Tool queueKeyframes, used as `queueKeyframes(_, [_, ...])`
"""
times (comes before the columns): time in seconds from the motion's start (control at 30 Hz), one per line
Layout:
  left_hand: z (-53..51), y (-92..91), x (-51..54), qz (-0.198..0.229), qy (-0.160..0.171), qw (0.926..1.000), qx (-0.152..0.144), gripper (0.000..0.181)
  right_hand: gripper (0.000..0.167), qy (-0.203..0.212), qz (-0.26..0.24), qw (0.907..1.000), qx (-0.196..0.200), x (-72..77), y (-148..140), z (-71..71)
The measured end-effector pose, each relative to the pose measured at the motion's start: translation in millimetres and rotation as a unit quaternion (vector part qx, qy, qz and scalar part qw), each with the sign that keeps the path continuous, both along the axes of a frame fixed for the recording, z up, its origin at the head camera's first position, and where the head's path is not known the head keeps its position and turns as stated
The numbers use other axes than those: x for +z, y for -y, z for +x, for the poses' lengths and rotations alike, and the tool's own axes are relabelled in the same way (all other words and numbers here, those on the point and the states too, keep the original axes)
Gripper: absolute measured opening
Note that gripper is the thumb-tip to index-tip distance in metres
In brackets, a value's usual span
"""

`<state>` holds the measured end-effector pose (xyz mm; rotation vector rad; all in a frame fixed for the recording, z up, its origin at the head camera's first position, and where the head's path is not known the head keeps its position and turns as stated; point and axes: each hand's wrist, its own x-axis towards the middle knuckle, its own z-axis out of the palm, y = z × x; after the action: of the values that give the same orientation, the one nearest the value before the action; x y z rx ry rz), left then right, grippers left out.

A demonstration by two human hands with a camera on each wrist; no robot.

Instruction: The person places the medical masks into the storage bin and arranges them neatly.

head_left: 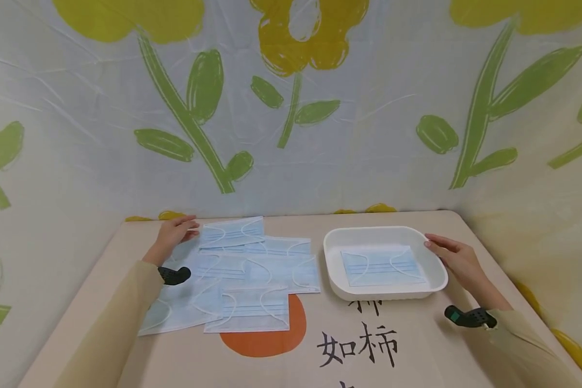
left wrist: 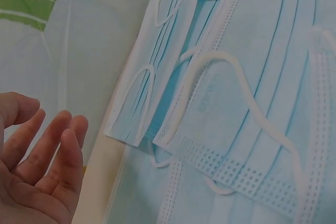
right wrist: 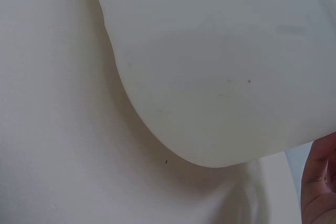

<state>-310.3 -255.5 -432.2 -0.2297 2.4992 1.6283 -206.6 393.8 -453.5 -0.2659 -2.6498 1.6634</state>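
- Overlapping masks (head_left: 233, 269) are lying loose on the worktop (head_left: 174, 355); ear loops (left wrist: 256, 110) could be snagging and dragging neighbours at a pick.
- White tray (head_left: 388, 295) is containing one mask (head_left: 383, 265); a tug could be shifting both.
- Left hand (head_left: 173, 234): hovering half-open beside the pile, holding nothing.
- Right hand (head_left: 458, 264): pinching the tray's right end.

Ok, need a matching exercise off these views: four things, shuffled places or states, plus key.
1. left hand
2. right hand
3. white tray
4. orange circle

A. partly covered by the front mask
B. gripping the white tray
C. empty, beside the spread masks
D. containing a lone mask

Pairs: 1-C, 2-B, 3-D, 4-A
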Motion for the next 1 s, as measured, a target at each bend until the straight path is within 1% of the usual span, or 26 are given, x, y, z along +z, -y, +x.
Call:
queueKeyframes(0.13, [-1.7, 0.7, -0.7, 0.000, 0.006, 0.9999, 0.009, 0.050, 0.070, 0.007, -0.004, 1.0000, -0.002, 0.3, -1, 0.9])
queueKeyframes(0.3, [0.1, 2.3, -1.5, 0.005, 0.007, 0.9998, 0.020, 0.052, 0.070, 0.003, -0.005, 1.0000, -0.003, -1.6, 0, 1.9])
queueKeyframes(0.43, [0.7, 2.7, -2.0, 0.000, 0.007, 0.9997, 0.023, 0.053, 0.070, 0.005, -0.011, 0.9999, -0.001, -2.6, 1, 1.2])
queueKeyframes(0.57, [-1.4, -0.1, -3.4, -0.011, 0.012, 0.9996, 0.021, 0.053, 0.071, 0.008, -0.011, 0.9999, -0.004, -2.7, 1, 0.5])
queueKeyframes(0.6, [-2.1, -1.2, -4.2, -0.011, 0.012, 0.9997, 0.021, 0.053, 0.072, 0.008, -0.011, 0.9999, -0.004, -2.5, 1, 0.4])
queueKeyframes(0.73, [-6.2, -5.7, -9.2, -0.017, 0.027, 0.9992, 0.022, 0.053, 0.072, 0.006, -0.007, 0.9999, -0.003, -1.2, 1, 0.6])
queueKeyframes(0.83, [-9.3, -8.8, -13.7, -0.022, 0.042, 0.9984, 0.032, 0.053, 0.072, 0.005, -0.006, 1.0000, -0.003, 0.1, 1, 0.9])
queueKeyframes(1.0, [-13.6, -12.2, -18.6, -0.030, 0.047, 0.9974, 0.044, 0.052, 0.070, -0.002, -0.014, 0.9999, -0.002, 1.4, 0, 0.5])
